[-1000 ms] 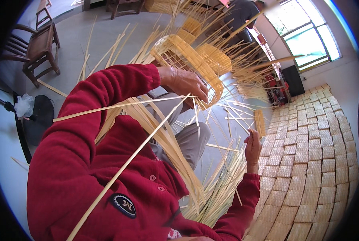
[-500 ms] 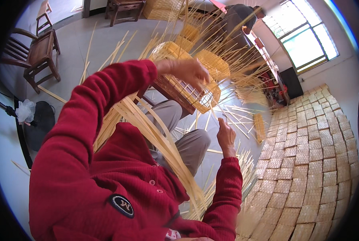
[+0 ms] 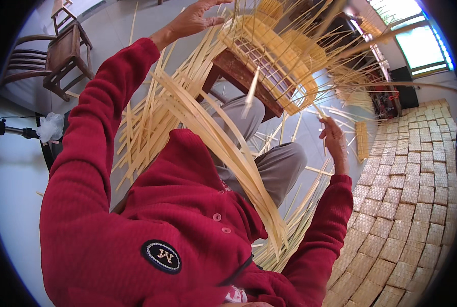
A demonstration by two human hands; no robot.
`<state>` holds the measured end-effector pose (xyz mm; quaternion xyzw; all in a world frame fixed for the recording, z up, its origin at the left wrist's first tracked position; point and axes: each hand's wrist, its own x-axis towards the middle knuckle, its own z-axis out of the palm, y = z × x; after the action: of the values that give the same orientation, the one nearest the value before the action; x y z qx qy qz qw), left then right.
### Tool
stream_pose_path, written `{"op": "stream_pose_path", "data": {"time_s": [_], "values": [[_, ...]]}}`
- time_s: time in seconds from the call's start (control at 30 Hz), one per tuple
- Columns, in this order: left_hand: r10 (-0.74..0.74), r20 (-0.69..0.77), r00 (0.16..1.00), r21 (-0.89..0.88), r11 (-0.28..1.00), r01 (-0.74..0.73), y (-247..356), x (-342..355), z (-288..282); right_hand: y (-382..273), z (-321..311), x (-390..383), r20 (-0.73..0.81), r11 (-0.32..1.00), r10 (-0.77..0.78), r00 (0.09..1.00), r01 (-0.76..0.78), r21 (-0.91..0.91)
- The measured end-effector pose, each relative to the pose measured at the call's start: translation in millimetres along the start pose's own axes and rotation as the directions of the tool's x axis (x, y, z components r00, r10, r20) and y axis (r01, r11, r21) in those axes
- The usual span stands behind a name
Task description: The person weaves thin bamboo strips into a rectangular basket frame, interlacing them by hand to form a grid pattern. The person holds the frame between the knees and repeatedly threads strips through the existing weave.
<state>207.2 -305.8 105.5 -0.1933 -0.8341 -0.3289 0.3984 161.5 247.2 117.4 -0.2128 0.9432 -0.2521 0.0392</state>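
Observation:
My left hand (image 3: 197, 19) is raised at the upper left of the rectangular woven basket frame (image 3: 305, 94), fingers spread, holding nothing. My right hand (image 3: 332, 134) pinches a thin pale strip (image 3: 318, 110) just beyond the basket's lower right corner. The yellow basket rests on a reddish wooden stool (image 3: 213, 77), with long loose strips bristling from it. A thick bundle of flat bamboo strips (image 3: 254, 189) lies across my lap and fans out to the left.
A wooden chair (image 3: 62, 56) and a stand with a plastic bag (image 3: 49, 128) are at left. More yellow woven pieces (image 3: 269, 10) are behind the basket. Rows of stacked woven pieces (image 3: 407, 199) fill the right side, below a window (image 3: 423, 46).
My left hand has left the basket's near corner, risen to its upper left and opened. The long strip across my left arm is gone. My right hand is higher, and the view has shifted.

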Motion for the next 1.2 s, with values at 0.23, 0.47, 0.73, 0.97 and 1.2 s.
{"op": "stream_pose_path", "data": {"time_s": [0.23, 0.47, 0.73, 0.97, 1.2], "values": [[-0.031, 0.061, 0.998, 0.073, 0.997, 0.027, -43, 2, 25, -12, -8, -4, -0.018, 0.995, 0.017, 1.0, -0.019, -0.101], [0.06, 0.209, 0.976, 0.082, 0.994, -0.078, -111, 2, 57, 3, 15, 16, -0.02, 0.984, 0.005, 1.0, -0.008, -0.18], [-0.006, 0.199, 0.98, 0.056, 0.998, -0.006, -161, -25, 117, 57, 58, 36, 0.048, 0.986, 0.144, 0.988, -0.147, 0.072], [0.062, 0.246, 0.967, 0.046, 0.996, -0.076, -159, -20, 120, 62, 51, 43, 0.09, 0.978, 0.205, 0.975, -0.208, 0.025], [-0.025, -0.017, 1.0, -0.016, 1.0, 0.025, -129, -32, 119, 47, 61, 39, -0.088, 0.998, 0.011, 0.996, -0.016, -0.063]]}}
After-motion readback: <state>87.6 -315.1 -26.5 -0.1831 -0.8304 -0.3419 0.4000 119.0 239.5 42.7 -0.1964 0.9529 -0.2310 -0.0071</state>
